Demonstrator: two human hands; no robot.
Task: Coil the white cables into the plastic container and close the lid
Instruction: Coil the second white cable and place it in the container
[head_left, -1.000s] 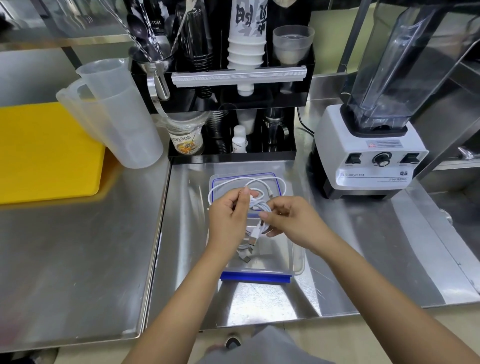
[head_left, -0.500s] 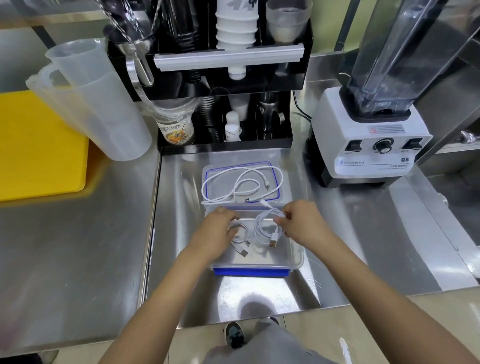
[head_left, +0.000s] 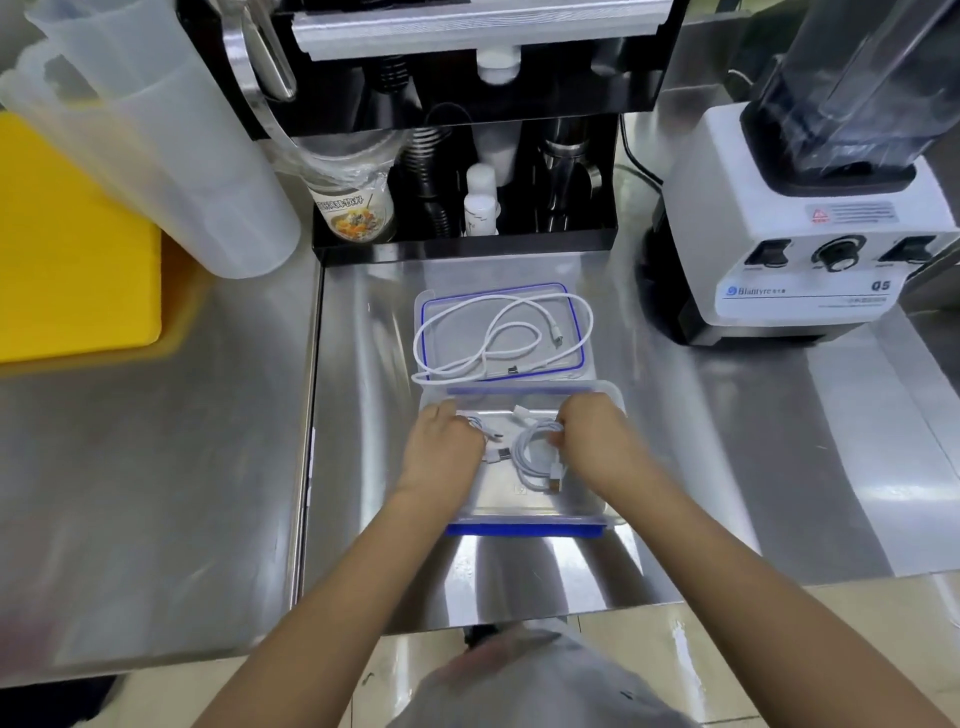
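White cables first: one coiled cable (head_left: 535, 454) lies inside the plastic container (head_left: 524, 499) on the steel desk (head_left: 363, 519), the right hand (head_left: 592, 441) pinching its loops, probably so they don't spring open. The left hand (head_left: 441, 447) curls over another cable (head_left: 480, 423) at the container's left. A loose cable (head_left: 498, 338) waits on the lid (head_left: 519, 306) just behind.

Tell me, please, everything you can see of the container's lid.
The lid is a clear plastic rectangle with rounded corners and a blue seal line inside its rim. It lies flat on the steel counter, directly behind the open plastic container. A loose white cable sprawls across it, loops overhanging its edges. Neither hand touches it.
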